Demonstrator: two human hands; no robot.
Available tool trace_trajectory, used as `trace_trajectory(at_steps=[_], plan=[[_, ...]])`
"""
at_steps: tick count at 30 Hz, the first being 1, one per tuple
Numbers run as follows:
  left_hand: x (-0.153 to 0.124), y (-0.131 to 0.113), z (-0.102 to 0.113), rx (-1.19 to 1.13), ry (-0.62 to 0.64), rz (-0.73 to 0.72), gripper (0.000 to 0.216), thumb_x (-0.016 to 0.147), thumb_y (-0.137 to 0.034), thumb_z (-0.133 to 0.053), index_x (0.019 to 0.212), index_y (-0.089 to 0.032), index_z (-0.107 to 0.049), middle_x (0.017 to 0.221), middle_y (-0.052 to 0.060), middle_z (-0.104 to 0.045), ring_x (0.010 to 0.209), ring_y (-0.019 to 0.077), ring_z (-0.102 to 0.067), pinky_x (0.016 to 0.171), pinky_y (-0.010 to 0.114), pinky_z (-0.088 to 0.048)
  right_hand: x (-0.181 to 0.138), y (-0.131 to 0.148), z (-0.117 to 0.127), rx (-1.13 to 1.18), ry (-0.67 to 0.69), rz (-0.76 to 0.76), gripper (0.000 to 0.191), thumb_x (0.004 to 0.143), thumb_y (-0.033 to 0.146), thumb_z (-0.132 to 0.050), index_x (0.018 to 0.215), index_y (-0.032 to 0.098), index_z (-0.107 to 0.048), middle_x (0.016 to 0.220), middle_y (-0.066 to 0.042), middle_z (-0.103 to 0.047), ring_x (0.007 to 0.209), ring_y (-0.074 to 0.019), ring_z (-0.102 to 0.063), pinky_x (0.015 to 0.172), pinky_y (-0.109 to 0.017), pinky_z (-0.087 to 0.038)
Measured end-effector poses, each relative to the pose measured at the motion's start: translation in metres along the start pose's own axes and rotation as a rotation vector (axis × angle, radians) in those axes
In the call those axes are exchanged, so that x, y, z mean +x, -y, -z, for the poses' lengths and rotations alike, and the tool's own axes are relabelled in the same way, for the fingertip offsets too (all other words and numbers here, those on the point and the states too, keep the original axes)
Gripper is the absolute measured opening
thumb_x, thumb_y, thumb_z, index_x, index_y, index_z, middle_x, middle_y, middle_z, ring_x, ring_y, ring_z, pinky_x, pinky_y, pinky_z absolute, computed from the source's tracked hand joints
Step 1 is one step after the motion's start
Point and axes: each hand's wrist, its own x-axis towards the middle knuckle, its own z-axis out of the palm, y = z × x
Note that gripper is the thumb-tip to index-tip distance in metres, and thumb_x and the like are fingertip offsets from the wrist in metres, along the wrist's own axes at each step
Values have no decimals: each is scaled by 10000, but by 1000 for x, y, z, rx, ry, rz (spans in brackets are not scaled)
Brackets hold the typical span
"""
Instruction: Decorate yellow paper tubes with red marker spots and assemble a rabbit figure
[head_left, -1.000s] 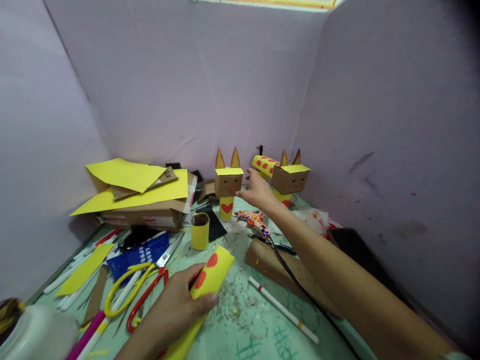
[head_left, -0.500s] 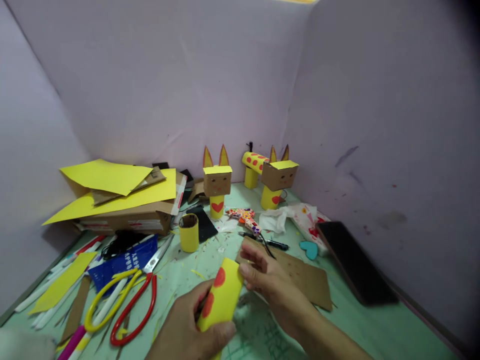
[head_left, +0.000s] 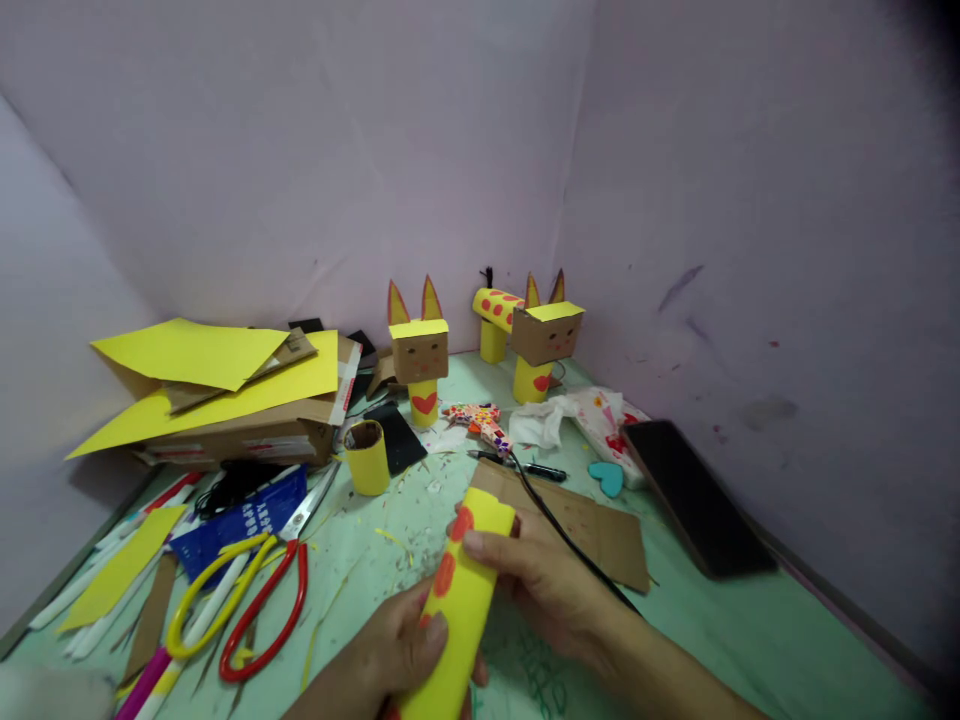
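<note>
Pale lilac walls were set behind and on both sides of a light green tabletop, whose left and right edges were seen slanting toward the lower corners. Most uncovered green was left at the lower right, beyond the right forearm, with a smaller, scrap-littered stretch left of the hands.

Near the front, at centre, a yellow paper tube with red-orange spots was held in both hands. Its long axis was slanted, the far end pointed away and slightly right; the near end was cut off by the lower border, so whether the table was touched there could not be told. Its lower part was gripped by the left hand, thumb on top; its far end was grasped by the right hand, thumb pressed over the upper face.

Just beyond that end, the way was taken up by a flat brown cardboard piece, crossed by the black cord of a floral-patterned glue gun. Farther back, two yellow cardboard figures with eared, boxy heads were stood upright. Red-and-yellow-handled scissors were laid at left, a black phone at right.
</note>
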Motion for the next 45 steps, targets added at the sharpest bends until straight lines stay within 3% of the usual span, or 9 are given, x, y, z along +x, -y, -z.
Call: trace_trajectory(at_steps=[4, 8, 12, 16, 20, 25, 31, 37, 45], plan=[[-7, -13, 0, -223, -129, -2, 358, 639, -438, -737, 818, -142, -641, 599, 47, -648, 459, 149, -581, 504, 288, -498, 4, 23, 18, -207, -162, 112, 443, 659, 480, -692, 962, 168, -611, 963, -93, -641, 777, -189, -599, 571, -263, -438], [-11, -27, 7, -434, -303, -78, 228, 655, -278, -736, 794, -120, -646, 690, 75, -676, 524, 155, -607, 479, 248, -508, -1, 47, 40, -1060, -422, 212, 212, 706, 357, -645, 788, 162, -649, 746, -61, -653, 682, -181, -570, 560, -265, -393], [-5, -27, 16, -461, -462, -113, 121, 754, -178, -619, 840, -95, -637, 708, 114, -690, 542, 181, -633, 512, 289, -542, -9, 47, 45, -1465, -301, -11, 165, 648, 368, -697, 670, 205, -681, 639, -34, -664, 598, -179, -567, 485, -251, -306], [-2, -24, 16, -463, -480, -118, 111, 781, -147, -568, 849, -85, -631, 707, 124, -690, 524, 183, -636, 495, 292, -547, -11, 28, 40, -1648, -221, -13, 191, 577, 400, -744, 644, 227, -697, 640, -40, -671, 601, -196, -569, 472, -257, -244], [-3, -26, 13, -463, -490, -108, 109, 783, -140, -559, 837, -77, -630, 702, 134, -695, 515, 185, -639, 487, 296, -551, -8, 29, 42, -1646, -265, -3, 211, 563, 421, -750, 625, 227, -698, 614, -35, -663, 579, -187, -564, 469, -256, -240], [-4, -27, 13, -420, -523, -121, 98, 779, -148, -561, 820, -90, -629, 673, 124, -700, 479, 189, -639, 446, 287, -538, -8, 50, 46, -1607, -402, -2, 252, 739, 416, -601, 670, 193, -696, 595, -41, -656, 534, -160, -546, 459, -255, -252], [-2, -21, 11, -243, -434, -135, 251, 708, -245, -699, 931, -151, -632, 648, 33, -690, 516, 165, -628, 489, 254, -510, -7, 22, 25, -1657, -227, 22, 244, 602, 442, -729, 676, 210, -704, 670, -60, -693, 636, -216, -606, 503, -261, -284], [0, -16, 10, -111, -385, -85, 520, 610, -360, -763, 1051, -120, -624, 703, 66, -712, 549, 206, -634, 516, 296, -482, -5, 16, 21, -1588, -251, 105, 123, 766, 250, -570, 694, 181, -643, 691, -72, -680, 654, -204, -599, 527, -264, -312], [-3, -22, 3, 10, -418, -176, 449, 673, -347, -681, 1058, -123, -622, 777, 80, -716, 666, 239, -651, 613, 330, -500, -3, 10, 13, -744, -100, 93, 184, 871, 314, -418, 722, 208, -436, 595, 55, -469, 386, -75, -426, 378, -194, -315]])
